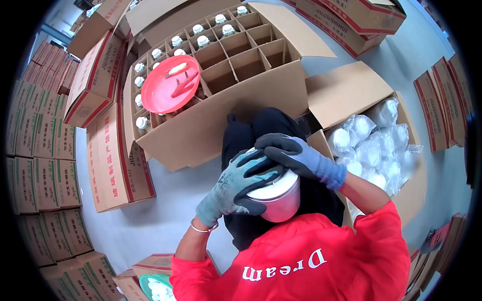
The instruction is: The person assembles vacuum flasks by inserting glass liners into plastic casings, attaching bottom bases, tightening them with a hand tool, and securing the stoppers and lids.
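Observation:
A white-lidded container (282, 201) with a pinkish body rests in the lap, between my gloved hands. My left hand (243, 183), in a teal and grey glove, curls round its near-left side and top. My right hand (296, 156), in a blue and dark grey glove, lies over the far edge of the lid, its fingers meeting those of my left hand. Whatever is under the fingers is hidden. Ahead, a red round tray (155, 93) holding red-handled tools sits on a divided carton (226, 105) with white-capped bottles in some cells.
An open carton (416, 193) of plastic-wrapped white items (369, 148) stands at the right. Large boxes (108, 155) are at the left, with stacked cartons (45, 185) beyond. A green basin (145, 286) of white pieces is at the lower left.

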Motion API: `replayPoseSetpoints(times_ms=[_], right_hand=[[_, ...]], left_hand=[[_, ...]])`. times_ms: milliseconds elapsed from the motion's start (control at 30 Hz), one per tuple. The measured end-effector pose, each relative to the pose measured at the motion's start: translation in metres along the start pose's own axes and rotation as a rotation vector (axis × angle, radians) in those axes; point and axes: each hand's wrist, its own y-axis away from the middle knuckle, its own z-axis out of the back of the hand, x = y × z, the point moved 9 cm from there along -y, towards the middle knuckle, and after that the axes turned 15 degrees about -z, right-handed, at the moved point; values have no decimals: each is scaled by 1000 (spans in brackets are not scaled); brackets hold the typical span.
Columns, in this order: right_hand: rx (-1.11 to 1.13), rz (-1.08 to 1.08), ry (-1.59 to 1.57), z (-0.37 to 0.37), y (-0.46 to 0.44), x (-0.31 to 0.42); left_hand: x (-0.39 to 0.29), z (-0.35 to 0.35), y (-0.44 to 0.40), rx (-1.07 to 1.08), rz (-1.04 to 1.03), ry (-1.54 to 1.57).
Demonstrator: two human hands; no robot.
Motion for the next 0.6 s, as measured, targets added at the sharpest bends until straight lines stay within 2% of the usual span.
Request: replayPoseSetpoints(times_ms=[100,167,200,233,333,433,467,500,533,567,600], right_hand=[[207,-28,-77,-10,-26,-21],[335,303,134,-18,-38,-4],[330,525,294,-23,-33,9],[326,476,290,-22,-38,4],[261,294,242,-26,-34,4],[-2,433,388,-15,-28,6],[-33,353,325,-7,-27,19],[-67,275,261,1,-27,33],[-112,378,123,11,-29,42],[-160,329,-5,19,-33,41],[-211,288,-139,23,-32,55]], left_hand=[[-7,0,3,52,191,-114],[-17,-3,1,57,329,-233],[-19,-2,2,28,378,-252],[-19,1,4,-4,430,-273],[-1,6,26,-218,329,-78],[5,21,19,-294,247,15],[3,26,15,-305,228,28],[1,36,14,-389,243,59],[-2,46,11,-471,253,87],[-3,55,8,-553,261,111],[12,48,29,-954,473,442]])
